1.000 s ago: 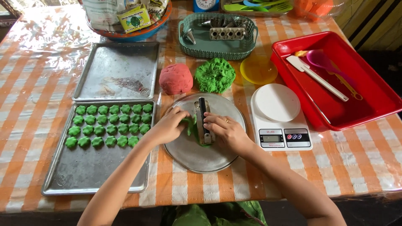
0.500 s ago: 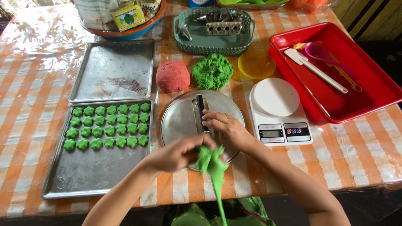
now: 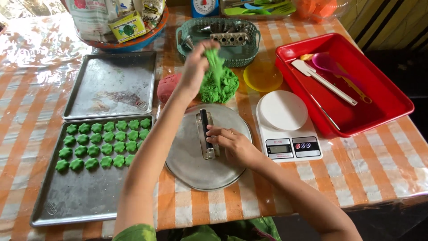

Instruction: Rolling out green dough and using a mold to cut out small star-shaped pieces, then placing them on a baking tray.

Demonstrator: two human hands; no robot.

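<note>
My left hand (image 3: 196, 67) is raised over the far side of the round metal plate (image 3: 191, 165), pinching a strip of green dough (image 3: 215, 60) that hangs down onto the green dough mound (image 3: 219, 88). My right hand (image 3: 232, 145) rests on the plate with its fingers on a long metal dough cutter (image 3: 206, 134) lying there. A red dough ball (image 3: 167, 87) sits left of the green mound, partly behind my left arm. Several green flower-shaped pieces (image 3: 104, 143) lie in rows on the near baking tray (image 3: 80, 201).
A second baking tray (image 3: 111, 85) lies behind the first. A white kitchen scale (image 3: 285, 127) stands right of the plate, beside a red tray (image 3: 383, 96) with a spatula and spoons. Behind are a yellow lid (image 3: 263, 76), a green basket (image 3: 218, 31) and a bowl of packets (image 3: 120, 22).
My left hand lifted the green dough strip off the plate's near edge and carried it up and back to the green mound. My right hand stayed on the cutter.
</note>
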